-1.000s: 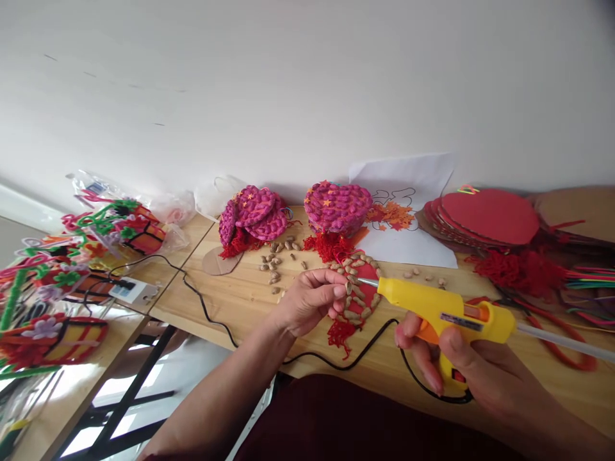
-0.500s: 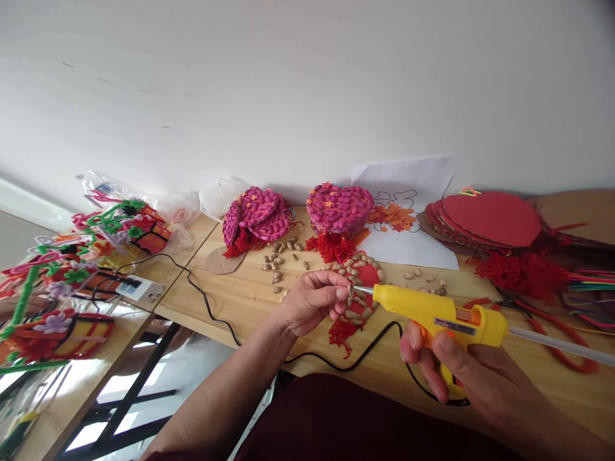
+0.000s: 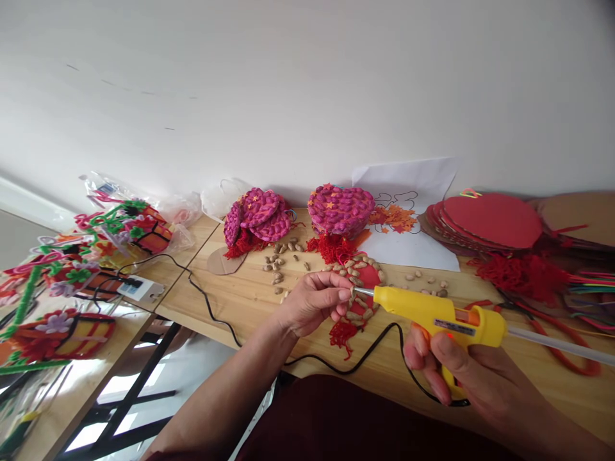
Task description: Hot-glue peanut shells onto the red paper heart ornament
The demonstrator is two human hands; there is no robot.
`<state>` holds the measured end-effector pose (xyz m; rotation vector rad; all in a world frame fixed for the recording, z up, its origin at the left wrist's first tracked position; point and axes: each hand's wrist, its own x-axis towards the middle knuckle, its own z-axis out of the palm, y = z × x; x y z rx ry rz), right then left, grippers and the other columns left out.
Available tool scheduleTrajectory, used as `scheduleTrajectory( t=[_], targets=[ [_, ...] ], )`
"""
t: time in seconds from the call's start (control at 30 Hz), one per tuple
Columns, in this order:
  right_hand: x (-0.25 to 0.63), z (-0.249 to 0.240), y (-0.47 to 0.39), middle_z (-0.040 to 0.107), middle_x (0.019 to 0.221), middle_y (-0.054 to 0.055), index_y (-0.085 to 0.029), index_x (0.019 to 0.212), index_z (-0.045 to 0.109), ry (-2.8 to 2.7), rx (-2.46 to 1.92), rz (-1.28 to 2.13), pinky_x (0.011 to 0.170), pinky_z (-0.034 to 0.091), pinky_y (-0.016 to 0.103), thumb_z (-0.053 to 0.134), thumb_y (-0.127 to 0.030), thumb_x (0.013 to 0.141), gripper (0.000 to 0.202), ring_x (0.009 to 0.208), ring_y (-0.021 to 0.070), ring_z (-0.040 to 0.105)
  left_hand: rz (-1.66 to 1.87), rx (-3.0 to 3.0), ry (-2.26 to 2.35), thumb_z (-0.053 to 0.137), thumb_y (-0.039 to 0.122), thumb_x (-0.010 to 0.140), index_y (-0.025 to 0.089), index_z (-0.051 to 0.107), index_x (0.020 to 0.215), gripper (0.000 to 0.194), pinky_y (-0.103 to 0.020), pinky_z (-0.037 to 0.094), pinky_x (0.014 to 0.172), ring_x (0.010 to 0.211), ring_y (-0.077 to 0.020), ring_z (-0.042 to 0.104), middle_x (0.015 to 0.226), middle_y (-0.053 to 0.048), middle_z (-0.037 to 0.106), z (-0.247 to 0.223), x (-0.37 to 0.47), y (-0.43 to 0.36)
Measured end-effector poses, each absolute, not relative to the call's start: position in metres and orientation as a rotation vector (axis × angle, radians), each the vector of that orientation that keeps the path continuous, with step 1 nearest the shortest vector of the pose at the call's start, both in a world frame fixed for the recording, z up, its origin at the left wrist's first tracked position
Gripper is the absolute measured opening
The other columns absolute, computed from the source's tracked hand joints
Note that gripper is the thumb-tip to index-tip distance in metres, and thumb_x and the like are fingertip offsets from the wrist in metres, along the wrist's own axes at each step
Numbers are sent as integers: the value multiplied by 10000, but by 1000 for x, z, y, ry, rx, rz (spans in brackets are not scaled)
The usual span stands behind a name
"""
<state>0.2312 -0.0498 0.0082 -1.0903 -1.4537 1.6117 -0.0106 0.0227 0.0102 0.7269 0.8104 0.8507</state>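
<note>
My right hand (image 3: 451, 365) is wrapped round the handle of a yellow glue gun (image 3: 413, 307), whose metal nozzle points left. A peanut (image 3: 352, 296) is pinched in the fingertips of my left hand (image 3: 317, 302), right at the nozzle. Beneath and behind them lies a red piece (image 3: 368, 276) edged with peanuts, with a red yarn tassel (image 3: 342, 334) at its lower end. Loose peanuts (image 3: 276, 261) are scattered to its left. A clear glue stick (image 3: 557, 344) sticks out of the back of the gun.
Pink peanut-covered pieces (image 3: 341, 208) lean near the wall. Orange paper shapes (image 3: 396, 219) lie on white paper (image 3: 408, 251). Red discs (image 3: 494, 221) are stacked at right. A black cord (image 3: 336, 368) crosses the table to a power strip (image 3: 140, 289); colourful crafts (image 3: 62, 326) fill the left.
The peanut in my left hand has turned slightly at the nozzle. Both hands have otherwise hardly moved, and the view has shifted very slightly.
</note>
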Motion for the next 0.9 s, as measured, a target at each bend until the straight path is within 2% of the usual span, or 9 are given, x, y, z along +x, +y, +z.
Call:
scheduleTrajectory(
  t=[0.3, 0.53, 0.9],
  targets=[
    [225, 14, -50, 579, 753, 0, -205, 786, 562, -1345, -1106, 1620, 495, 378, 288, 430, -601, 930, 441, 461, 83, 455, 844, 724, 820, 899, 260, 595, 116, 731, 745, 267, -131, 434, 395, 430, -62, 542, 511, 1, 615, 10, -10, 23],
    [224, 16, -49, 580, 723, -6, -207, 769, 559, -1362, -1138, 1600, 545, 399, 316, 417, -611, 930, 457, 464, 91, 459, 854, 720, 794, 887, 237, 617, 124, 740, 763, 236, -127, 436, 398, 450, -67, 566, 550, -6, 637, 7, -12, 23],
    [224, 14, -49, 584, 729, 4, -197, 774, 575, -1357, -1145, 1602, 522, 382, 313, 434, -602, 926, 455, 453, 96, 467, 857, 724, 822, 897, 269, 596, 115, 723, 756, 282, -136, 409, 397, 443, -60, 541, 549, -3, 631, 7, -11, 23]
  ],
)
